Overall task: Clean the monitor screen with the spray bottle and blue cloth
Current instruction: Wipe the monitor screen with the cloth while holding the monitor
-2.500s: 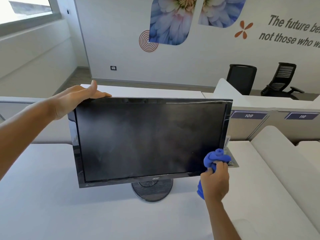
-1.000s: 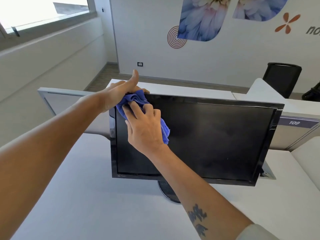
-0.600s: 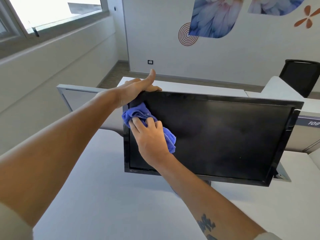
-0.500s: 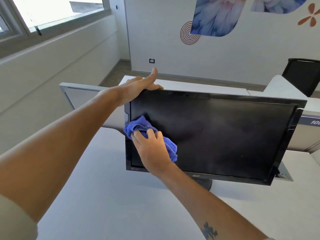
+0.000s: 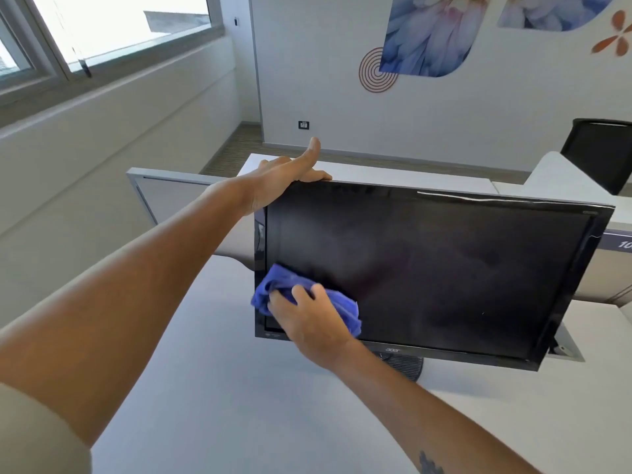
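Observation:
A black monitor (image 5: 444, 268) stands on a round base (image 5: 403, 366) on the white desk (image 5: 222, 388); its screen is dark with faint smears. My left hand (image 5: 284, 179) grips the monitor's top left corner, thumb raised. My right hand (image 5: 307, 319) presses a crumpled blue cloth (image 5: 342, 306) against the screen's lower left corner, the cloth overlapping the left bezel. No spray bottle is in view.
A grey partition panel (image 5: 171, 196) rises behind the monitor on the left. A cable hatch (image 5: 564, 350) is set in the desk at the right. Beyond are further desks, a black chair (image 5: 602, 152), a wall with flower graphics, and windows at the upper left.
My right hand has wiped the cloth from the lower right corner to the top left, then down the left side to the lower left corner. My left hand stays on the top corner.

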`<state>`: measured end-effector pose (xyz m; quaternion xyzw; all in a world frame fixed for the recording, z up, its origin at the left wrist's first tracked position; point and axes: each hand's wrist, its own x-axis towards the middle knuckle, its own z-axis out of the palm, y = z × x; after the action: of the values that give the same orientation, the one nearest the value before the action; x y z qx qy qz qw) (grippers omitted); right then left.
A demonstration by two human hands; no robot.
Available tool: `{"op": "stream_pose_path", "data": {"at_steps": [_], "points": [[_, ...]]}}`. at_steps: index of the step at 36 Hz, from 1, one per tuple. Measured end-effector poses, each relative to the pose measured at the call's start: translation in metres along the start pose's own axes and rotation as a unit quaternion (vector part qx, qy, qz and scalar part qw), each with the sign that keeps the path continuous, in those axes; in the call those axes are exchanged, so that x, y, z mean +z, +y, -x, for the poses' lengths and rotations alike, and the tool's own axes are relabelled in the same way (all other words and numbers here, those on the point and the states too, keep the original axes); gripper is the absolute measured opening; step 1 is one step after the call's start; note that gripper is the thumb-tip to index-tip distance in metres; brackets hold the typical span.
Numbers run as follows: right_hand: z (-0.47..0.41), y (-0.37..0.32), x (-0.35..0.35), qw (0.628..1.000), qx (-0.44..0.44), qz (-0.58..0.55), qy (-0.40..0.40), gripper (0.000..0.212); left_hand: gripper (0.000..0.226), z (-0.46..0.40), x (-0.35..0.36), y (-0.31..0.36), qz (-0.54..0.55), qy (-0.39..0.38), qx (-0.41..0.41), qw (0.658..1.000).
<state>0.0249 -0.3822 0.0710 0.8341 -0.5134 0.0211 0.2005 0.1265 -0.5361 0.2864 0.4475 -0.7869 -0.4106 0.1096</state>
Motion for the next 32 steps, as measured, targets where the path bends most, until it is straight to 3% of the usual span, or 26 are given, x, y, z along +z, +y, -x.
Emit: {"op": "stream_pose_path", "data": {"at_steps": [4, 8, 12, 17, 21, 26, 29, 32], "points": [[-0.037, 0.038, -0.045, 0.995, 0.072, 0.030, 0.059, 0.068, 0.105, -0.003, 0.000, 0.000, 0.006, -0.001, -0.001, 1.000], [-0.075, 0.070, -0.084, 0.985, 0.143, 0.013, 0.094, 0.065, 0.104, -0.002, -0.002, -0.001, 0.019, -0.022, 0.013, 1.000], [-0.073, 0.064, -0.080, 0.986, 0.139, 0.021, 0.090, 0.065, 0.106, 0.000, -0.001, 0.001, 0.018, -0.022, 0.017, 0.999], [-0.028, 0.030, -0.028, 0.996, 0.075, 0.014, 0.044, 0.071, 0.107, 0.011, 0.000, 0.006, 0.014, -0.008, 0.000, 1.000], [0.018, -0.010, 0.013, 0.997, 0.034, -0.056, -0.029, 0.067, 0.101, 0.013, 0.000, 0.007, 0.011, -0.007, -0.008, 1.000], [0.046, -0.043, 0.033, 0.978, 0.087, -0.129, -0.139, 0.075, 0.104, 0.009, -0.001, 0.004, 0.012, -0.009, -0.010, 1.000], [0.045, -0.045, 0.024, 0.976, 0.106, -0.122, -0.148, 0.070, 0.116, 0.008, -0.001, 0.000, 0.009, -0.012, 0.001, 1.000], [0.047, -0.044, 0.014, 0.978, 0.123, -0.096, -0.139, 0.058, 0.111, 0.006, -0.001, -0.001, 0.013, -0.009, 0.011, 1.000]]}}
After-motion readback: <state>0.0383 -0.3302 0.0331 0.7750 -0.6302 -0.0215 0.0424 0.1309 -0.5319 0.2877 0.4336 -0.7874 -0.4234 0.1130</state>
